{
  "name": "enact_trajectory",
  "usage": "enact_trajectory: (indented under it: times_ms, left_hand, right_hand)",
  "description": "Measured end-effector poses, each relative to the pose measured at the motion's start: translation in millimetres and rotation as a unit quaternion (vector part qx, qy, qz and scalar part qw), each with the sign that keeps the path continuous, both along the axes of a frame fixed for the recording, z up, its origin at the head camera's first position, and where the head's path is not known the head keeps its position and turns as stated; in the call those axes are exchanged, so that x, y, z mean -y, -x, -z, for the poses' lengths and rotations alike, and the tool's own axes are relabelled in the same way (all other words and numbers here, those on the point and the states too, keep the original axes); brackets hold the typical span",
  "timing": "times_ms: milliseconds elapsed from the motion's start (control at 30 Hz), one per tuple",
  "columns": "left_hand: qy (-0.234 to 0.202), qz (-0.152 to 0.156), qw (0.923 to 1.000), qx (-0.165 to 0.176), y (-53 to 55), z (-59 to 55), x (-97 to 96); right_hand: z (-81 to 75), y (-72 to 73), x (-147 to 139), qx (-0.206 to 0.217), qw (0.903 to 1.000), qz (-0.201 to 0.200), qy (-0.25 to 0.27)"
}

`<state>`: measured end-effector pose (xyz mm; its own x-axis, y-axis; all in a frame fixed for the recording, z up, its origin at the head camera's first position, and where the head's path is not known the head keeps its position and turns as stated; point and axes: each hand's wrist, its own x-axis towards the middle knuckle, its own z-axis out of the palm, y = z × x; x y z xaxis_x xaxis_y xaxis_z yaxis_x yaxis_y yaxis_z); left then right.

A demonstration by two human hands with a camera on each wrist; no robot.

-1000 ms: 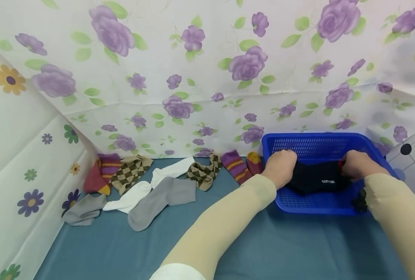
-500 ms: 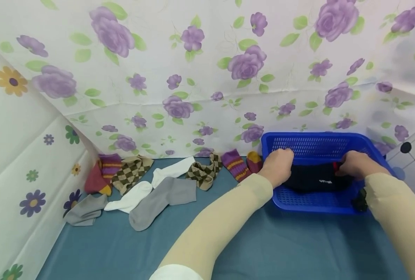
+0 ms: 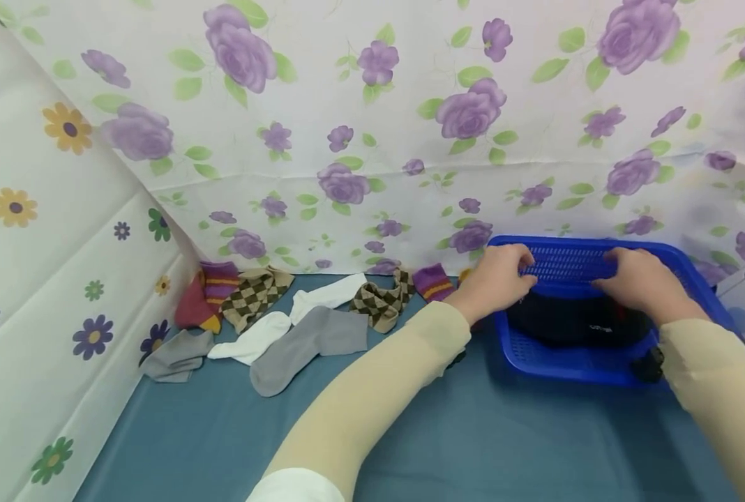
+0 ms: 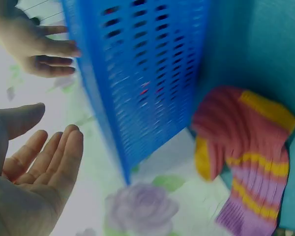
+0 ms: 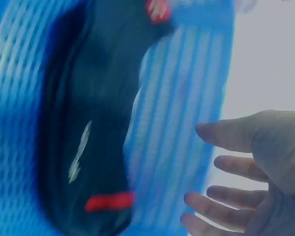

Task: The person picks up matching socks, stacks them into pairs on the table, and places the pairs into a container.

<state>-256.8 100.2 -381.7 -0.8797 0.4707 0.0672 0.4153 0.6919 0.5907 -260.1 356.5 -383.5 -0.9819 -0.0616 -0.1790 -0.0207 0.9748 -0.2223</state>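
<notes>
A black sock (image 3: 551, 322) with white lettering and red patches lies in the blue plastic basket (image 3: 573, 373). My left hand (image 3: 497, 280) hovers above the basket's left side, fingers apart and holding nothing. Over the right part of the basket, my right hand (image 3: 644, 282) is likewise spread and free of the sock. The right wrist view shows the sock (image 5: 105, 108) stretched along the basket floor, blurred, with a gap between it and my fingers. A small dark bunched thing (image 3: 647, 364) sits at the basket's front right; its kind is unclear.
Left of the basket lie grey socks (image 3: 310, 348), white socks (image 3: 328, 296), checkered socks (image 3: 256, 296) and striped maroon-purple socks (image 3: 198, 296). Another striped sock (image 4: 250, 152) lies just outside the basket wall. Flowered sheets (image 3: 347, 139) hang behind and at the left.
Both hands have let go of the black sock and lifted, fingers opening. The sock now lies in the basket. The head view has shifted, so the scene appears further right.
</notes>
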Motion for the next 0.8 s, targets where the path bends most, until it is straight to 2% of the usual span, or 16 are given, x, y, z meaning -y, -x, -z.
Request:
enact_trajectory:
  times_ms: [67, 167, 300, 433, 600, 733, 800]
  left_hand:
    - [-0.024, -0.008, 0.9997, -0.007, -4.9, -6.2, 13.4]
    - [-0.055, -0.02, 0.9983, 0.005, -14.2, -12.3, 35.4]
    - [-0.089, -0.025, 0.9946, 0.047, -28.6, -19.0, 66.3]
    - [-0.101, -0.032, 0.9934, 0.044, -42.9, -24.7, 95.2]
    - [-0.098, -0.053, 0.9936, -0.019, -55.1, -23.2, 121.2]
    - [-0.079, -0.077, 0.9905, -0.082, -60.2, -12.8, 135.4]
    - [-0.062, -0.089, 0.9876, -0.114, -64.5, -3.8, 142.1]
  right_hand:
    - [-5.0, -5.3, 21.9, -0.031, 0.9994, -0.013, 0.0]
    - [-10.8, -17.1, 56.4, -0.078, 0.9963, -0.038, 0.006]
    - [-20.2, -36.2, 98.6, -0.149, 0.9856, -0.075, 0.029]
    - [-30.1, -54.1, 134.8, -0.201, 0.9722, -0.106, 0.057]
    - [-31.7, -67.5, 169.6, -0.264, 0.9515, -0.137, 0.076]
    - [-18.2, -73.5, 192.6, -0.323, 0.9279, -0.17, 0.078]
    - [-9.2, -78.9, 201.2, -0.338, 0.9211, -0.175, 0.081]
